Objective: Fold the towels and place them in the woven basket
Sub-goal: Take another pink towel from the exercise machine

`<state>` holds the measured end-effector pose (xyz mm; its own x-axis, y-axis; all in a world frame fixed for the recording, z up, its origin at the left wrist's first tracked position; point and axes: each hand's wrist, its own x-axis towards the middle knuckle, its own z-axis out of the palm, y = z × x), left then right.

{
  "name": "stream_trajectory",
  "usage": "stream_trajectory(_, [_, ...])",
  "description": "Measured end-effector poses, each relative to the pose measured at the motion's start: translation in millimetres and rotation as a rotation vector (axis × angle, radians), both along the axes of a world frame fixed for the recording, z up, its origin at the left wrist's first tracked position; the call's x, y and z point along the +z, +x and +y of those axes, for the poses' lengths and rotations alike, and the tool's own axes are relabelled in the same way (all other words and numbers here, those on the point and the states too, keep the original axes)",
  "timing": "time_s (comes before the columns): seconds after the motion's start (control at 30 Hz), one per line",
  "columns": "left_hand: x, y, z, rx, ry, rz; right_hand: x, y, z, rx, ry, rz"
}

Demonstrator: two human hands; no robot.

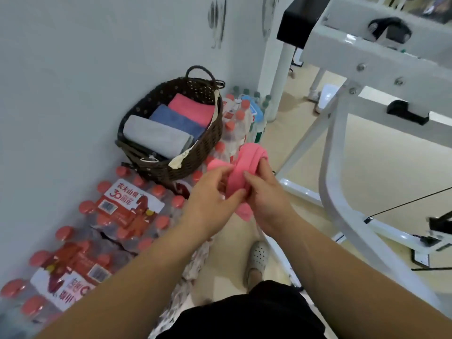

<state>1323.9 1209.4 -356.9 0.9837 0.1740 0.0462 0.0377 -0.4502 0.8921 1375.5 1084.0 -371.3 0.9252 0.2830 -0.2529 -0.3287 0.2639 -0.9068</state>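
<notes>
Both hands meet in the middle of the view, over the floor and just near and right of the woven basket. Between them is a pink towel, bunched into a thick, partly folded band that rises away from the person, with a loose corner hanging below the hands.

The left hand pinches the towel's near-left edge, its fingers curled in against the cloth. The right hand grips the band from the right, its fingers wrapped over the far part of the fold.

The dark basket stands tilted against the pale wall, resting on shrink-wrapped bottle packs with red caps that run along the wall towards the near left. Three folded towels lie side by side in it:
- a grey towel nearest
- a blue towel in the middle
- a folded pink one farthest

A pale liner hangs frayed over the basket's near-right rim. More bottles stand just right of the basket.

A white metal frame fills the right side. Below the hands a white perforated shoe rests on the floor, and dark clothing shows at the near edge.
</notes>
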Motion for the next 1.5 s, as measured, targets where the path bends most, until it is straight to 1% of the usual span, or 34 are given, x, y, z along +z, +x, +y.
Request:
stream_trajectory(0.03, [-1, -15, 3, 0.031, 0.021, -0.002, 0, -20, 5, 0.040, 0.029, 0.039])
stream_trajectory(0.1, [-3, -42, 9, 0.096, 0.059, -0.013, 6, -55, 10, 0.129, 0.000, 0.076])
stream_trajectory(0.2, [-1, -81, 13, 0.144, 0.020, -0.006, 19, -93, 10, 0.213, -0.151, 0.075])
stream_trajectory(0.27, [-2, -103, 15, 0.159, 0.016, -0.014, 25, -112, 6, 0.232, -0.211, 0.055])
stream_trajectory(0.33, [0, -123, 17, 0.189, 0.040, -0.015, 28, -128, 0, 0.230, -0.346, 0.023])
stream_trajectory(0.4, [4, -141, 19, 0.211, 0.035, 0.028, 28, -139, -8, 0.238, -0.581, -0.055])
stream_trajectory(0.47, [14, -161, 18, 0.188, -0.007, 0.081, 26, -144, -15, 0.251, -0.819, -0.247])
stream_trajectory(0.5, [19, -172, 16, 0.164, -0.014, 0.084, 25, -145, -17, 0.286, -0.876, -0.370])
stream_trajectory(0.53, [23, -183, 15, 0.151, -0.003, 0.087, 26, -147, -19, 0.369, -0.890, -0.509])
stream_trajectory(0.57, [28, -195, 13, 0.148, 0.004, 0.084, 25, -147, -21, 0.483, -0.861, -0.631])
stream_trajectory(0.6, [33, -206, 10, 0.159, 0.003, 0.082, 25, -147, -22, 0.607, -0.814, -0.708])
stream_trajectory(0.67, [42, -229, 2, 0.192, 0.007, 0.093, 30, -153, -25, 0.821, -0.717, -0.727])
stream_trajectory(0.73, [44, -252, -10, 0.260, 0.010, 0.110, 33, -162, -29, 0.934, -0.645, -0.734])
stream_trajectory(0.87, [37, -299, -34, 0.362, 0.037, 0.125, 32, -190, -38, 1.065, -0.538, -0.878])
stream_trajectory(1.0, [36, -348, -48, 0.505, 0.163, 0.148, 29, -226, -37, 1.138, -0.532, -0.922])
stream_trajectory(1.03, [36, -361, -49, 0.539, 0.183, 0.157, 29, -235, -35, 1.145, -0.531, -0.962])
stream_trajectory(1.13, [40, -399, -45, 0.621, 0.186, 0.163, 33, -255, -27, 1.201, -0.587, -1.040])
stream_trajectory(1.27, [42, -446, -26, 0.707, 0.265, 0.193, 34, -272, -5, 1.271, -0.665, -1.015])
stream_trajectory(1.5, [28, -506, 27, 0.804, 0.413, 0.273, 32, -299, 54, 1.301, -0.798, -1.050])
